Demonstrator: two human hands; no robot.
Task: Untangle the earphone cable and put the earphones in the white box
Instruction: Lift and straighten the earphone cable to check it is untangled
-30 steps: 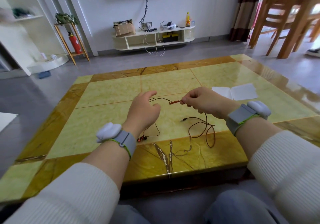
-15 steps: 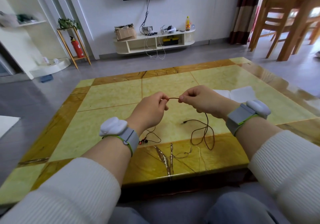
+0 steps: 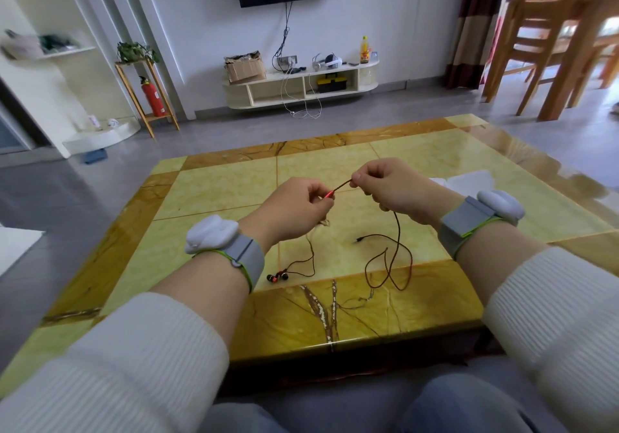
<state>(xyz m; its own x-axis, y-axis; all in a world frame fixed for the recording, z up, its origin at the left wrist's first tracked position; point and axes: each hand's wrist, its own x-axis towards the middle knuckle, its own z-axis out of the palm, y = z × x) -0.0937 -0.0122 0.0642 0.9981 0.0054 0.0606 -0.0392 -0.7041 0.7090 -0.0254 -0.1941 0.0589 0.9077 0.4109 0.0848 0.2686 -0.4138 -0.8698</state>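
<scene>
1. The left hand [image 3: 294, 208] and right hand [image 3: 395, 188] are raised over the middle of the bench [image 3: 217, 184], close together, each with fingers curled and pinching the earphone cable [image 3: 398, 231].
2. The short taut stretch between them slants up toward the right hand.
3. From the right hand the cable hangs down into loose loops near the bench's near edge; the earbuds [image 3: 278, 276] lie on the bench below the left wrist.
4. The white box [image 3: 469, 181] lies open behind the right hand, toward the right edge.
</scene>
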